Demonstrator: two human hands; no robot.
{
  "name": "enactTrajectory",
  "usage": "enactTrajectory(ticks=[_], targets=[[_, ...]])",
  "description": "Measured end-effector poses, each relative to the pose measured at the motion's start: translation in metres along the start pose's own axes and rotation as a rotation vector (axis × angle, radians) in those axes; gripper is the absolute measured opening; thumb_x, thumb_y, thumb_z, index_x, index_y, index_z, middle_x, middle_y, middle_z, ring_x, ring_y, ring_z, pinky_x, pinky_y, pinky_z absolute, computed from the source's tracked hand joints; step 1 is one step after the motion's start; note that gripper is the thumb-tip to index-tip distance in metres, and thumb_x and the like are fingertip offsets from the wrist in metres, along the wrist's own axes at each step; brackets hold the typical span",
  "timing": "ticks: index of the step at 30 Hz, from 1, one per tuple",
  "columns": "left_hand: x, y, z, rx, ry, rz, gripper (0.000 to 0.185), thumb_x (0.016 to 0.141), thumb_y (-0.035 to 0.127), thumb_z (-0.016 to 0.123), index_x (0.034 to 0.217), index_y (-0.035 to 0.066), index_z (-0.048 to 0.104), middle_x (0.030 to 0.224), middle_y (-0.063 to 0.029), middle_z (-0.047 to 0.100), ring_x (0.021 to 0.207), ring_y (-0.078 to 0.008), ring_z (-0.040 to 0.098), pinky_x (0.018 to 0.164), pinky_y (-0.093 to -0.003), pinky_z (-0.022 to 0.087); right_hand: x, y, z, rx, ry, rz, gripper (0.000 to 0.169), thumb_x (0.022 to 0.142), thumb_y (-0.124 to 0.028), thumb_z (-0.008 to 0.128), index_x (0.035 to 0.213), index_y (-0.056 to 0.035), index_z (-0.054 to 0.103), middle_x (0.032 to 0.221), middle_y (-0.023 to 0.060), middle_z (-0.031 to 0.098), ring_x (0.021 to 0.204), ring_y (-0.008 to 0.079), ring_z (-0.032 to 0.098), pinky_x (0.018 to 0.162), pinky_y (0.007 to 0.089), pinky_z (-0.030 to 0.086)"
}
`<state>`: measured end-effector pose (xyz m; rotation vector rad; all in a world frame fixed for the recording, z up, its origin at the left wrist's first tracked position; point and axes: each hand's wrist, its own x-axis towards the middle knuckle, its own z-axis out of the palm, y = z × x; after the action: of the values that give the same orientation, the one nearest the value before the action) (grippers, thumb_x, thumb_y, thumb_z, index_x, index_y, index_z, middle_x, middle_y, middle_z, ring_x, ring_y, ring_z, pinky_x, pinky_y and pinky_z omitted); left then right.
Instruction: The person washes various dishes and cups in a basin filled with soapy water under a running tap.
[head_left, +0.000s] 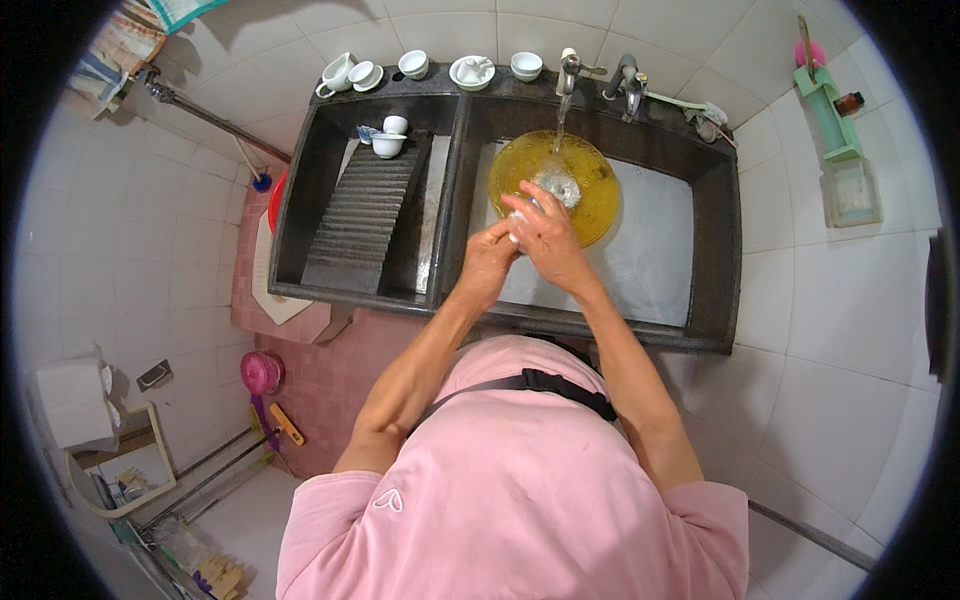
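Observation:
My left hand (487, 259) grips a small white piece of crockery (516, 227), perhaps a cup, mostly hidden by my fingers. Over its other side lies my right hand (553, 238), fingers slightly spread and touching it. Both hands are above the near edge of a round amber basin (600, 214) filled with water. From the left-hand tap (571, 66) a stream runs into that basin, and the water churns just beyond my fingertips. The basin stands in the right bowl of a dark stone double sink (716, 262).
A ridged washboard (352, 225) slopes in the left bowl, with white cups (388, 144) at its top. Along the back ledge stand a white pitcher (337, 73), a lidded bowl (472, 73) and more cups (526, 66). Brushes (686, 103) lie right of the second tap (632, 90).

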<state>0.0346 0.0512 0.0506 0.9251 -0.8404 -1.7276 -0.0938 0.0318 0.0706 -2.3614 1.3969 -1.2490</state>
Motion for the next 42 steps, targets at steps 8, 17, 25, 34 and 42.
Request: enactTrajectory(ticks=[8, 17, 25, 34, 42], targets=[[-0.007, 0.012, 0.004, -0.266, 0.026, -0.067, 0.020, 0.088, 0.014, 0.053, 0.098, -0.003, 0.059, 0.091, -0.0058, 0.061, 0.081, -0.0124, 0.058, 0.075, -0.0276, 0.047, -0.013, 0.033, 0.014, 1.466, -0.063, 1.082, 0.029, 0.088, -0.018, 0.049, 0.104, 0.0042, 0.056, 0.094, 0.0075, 0.061, 0.089, 0.0158, 0.058, 0.082, 0.0295, 0.046], [0.004, 0.003, -0.007, -0.788, 0.305, -0.191, 0.025, 0.092, 0.011, 0.044, 0.111, -0.005, 0.050, 0.111, -0.0162, 0.056, 0.102, -0.0254, 0.057, 0.090, -0.0397, 0.047, -0.032, 0.011, 0.028, 0.733, -0.091, 0.505, 0.047, 0.093, -0.029, 0.045, 0.126, 0.0040, 0.042, 0.123, 0.0145, 0.047, 0.115, 0.0251, 0.044, 0.100, 0.0325, 0.031], [0.004, 0.005, -0.004, -0.722, 0.261, -0.140, 0.025, 0.093, 0.013, 0.044, 0.112, -0.002, 0.047, 0.109, -0.0131, 0.055, 0.103, -0.0237, 0.055, 0.090, -0.0376, 0.046, -0.011, 0.007, 0.014, 0.436, -0.191, 0.302, 0.046, 0.088, -0.024, 0.054, 0.122, 0.0042, 0.043, 0.118, 0.0195, 0.048, 0.108, 0.0299, 0.048, 0.094, 0.0347, 0.037], [0.001, 0.006, 0.003, -0.464, 0.257, -0.046, 0.018, 0.089, 0.017, 0.053, 0.102, 0.004, 0.053, 0.100, -0.0058, 0.058, 0.090, -0.0154, 0.056, 0.082, -0.0330, 0.046, 0.019, -0.002, 0.016, 0.518, -0.333, 0.786, 0.040, 0.084, -0.032, 0.055, 0.100, 0.0048, 0.055, 0.094, 0.0222, 0.060, 0.084, 0.0337, 0.059, 0.075, 0.0372, 0.045], [-0.001, 0.016, 0.003, -0.368, 0.153, 0.012, 0.027, 0.083, 0.008, 0.060, 0.109, 0.001, 0.053, 0.101, -0.0060, 0.060, 0.091, -0.0150, 0.057, 0.084, -0.0320, 0.046, 0.006, -0.003, 0.039, 0.534, 0.085, 0.671, 0.041, 0.091, -0.037, 0.044, 0.086, 0.0010, 0.059, 0.080, 0.0140, 0.061, 0.077, 0.0251, 0.059, 0.070, 0.0341, 0.044]])
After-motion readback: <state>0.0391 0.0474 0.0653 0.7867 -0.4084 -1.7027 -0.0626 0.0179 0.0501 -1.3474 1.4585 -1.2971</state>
